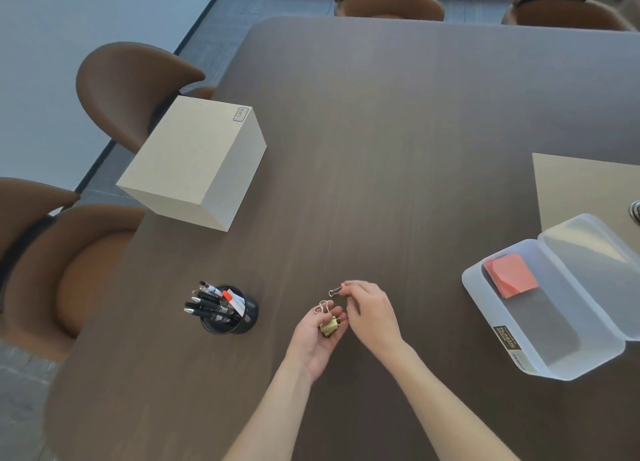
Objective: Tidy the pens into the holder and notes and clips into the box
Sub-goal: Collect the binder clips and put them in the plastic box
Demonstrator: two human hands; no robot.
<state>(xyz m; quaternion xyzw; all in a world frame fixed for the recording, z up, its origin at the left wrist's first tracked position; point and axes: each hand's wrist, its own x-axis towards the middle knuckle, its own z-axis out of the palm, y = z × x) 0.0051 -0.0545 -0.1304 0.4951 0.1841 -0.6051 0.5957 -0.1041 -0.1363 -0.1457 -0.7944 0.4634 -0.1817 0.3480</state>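
Just right of the black pen holder [230,313], the left hand [317,337] lies palm up, fingers loosely cupped around gold binder clips [329,323]. The right hand [369,313] beside it pinches one clip's wire handle [335,291]. Farther right of the holder, the clear box [540,308] sits open, holding pink notes [510,275].

The beige carton [194,162] bears a small framed label [240,114] that seems to read "Hori". The clear plastic box [554,367] carries a dark sticker [504,338], illegible.
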